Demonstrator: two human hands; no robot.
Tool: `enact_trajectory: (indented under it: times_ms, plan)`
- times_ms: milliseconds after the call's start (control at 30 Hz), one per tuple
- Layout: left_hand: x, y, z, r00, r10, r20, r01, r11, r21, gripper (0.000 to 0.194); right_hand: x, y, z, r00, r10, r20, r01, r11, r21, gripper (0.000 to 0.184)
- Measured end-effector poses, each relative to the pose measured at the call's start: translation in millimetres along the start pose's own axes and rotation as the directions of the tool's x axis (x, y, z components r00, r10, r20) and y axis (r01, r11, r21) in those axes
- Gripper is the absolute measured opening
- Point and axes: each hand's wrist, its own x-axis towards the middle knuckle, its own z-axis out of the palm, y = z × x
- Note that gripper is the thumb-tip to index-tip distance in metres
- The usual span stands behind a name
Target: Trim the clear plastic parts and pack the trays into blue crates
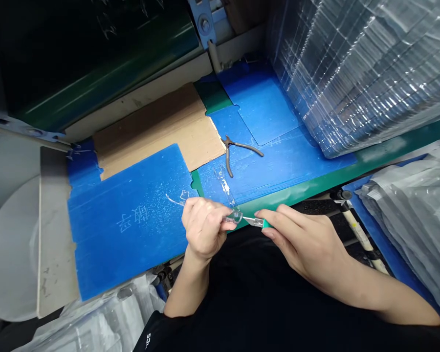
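In the head view, the left hand pinches one clear plastic piece, and the right hand pinches one green-handled craft knife, blade just beside the plastic. At twelve o'clock, one pair of pliers lies on a blue board. At nine o'clock, another blue board shows two white characters I can't read.

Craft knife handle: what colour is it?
The craft knife handle is green, best seen in the head view.
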Motion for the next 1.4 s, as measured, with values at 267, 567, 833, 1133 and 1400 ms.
enact_trajectory:
  times_ms: [267,567,833,1133,1400]
  plan:
    - [8.4,5.4,-0.8,0.995,0.094,0.041,-0.097,0.992,0.08,0.026,-1.7,-1.0,1.4,1.0,-0.015,0.013,0.015,1.0,0.0,0.022]
    - [5.5,3.7,-2.2,0.993,0.098,0.062,-0.105,0.988,0.11,0.02,-2.1,-1.1,0.0,1.0,0.011,0.0,-0.011,1.0,-0.027,0.026]
    - [-0.7,2.3,-6.1,0.998,-0.003,0.068,0.001,1.0,0.031,0.021,-0.2,2.7,4.4,0.998,0.051,-0.031,-0.054,0.993,-0.103,0.032]
    - [16.1,39.5,30.4,0.84,0.247,0.483,-0.244,0.967,-0.07,0.044,7.8,31.7,12.1,0.953,0.302,-0.008,-0.285,0.906,0.314,0.015]
    - [-6.5,76.6,87.7,0.565,0.602,0.564,-0.44,0.799,-0.411,0.039,-0.9,47.1,16.0,0.894,0.386,0.226,-0.447,0.789,0.422,0.018]
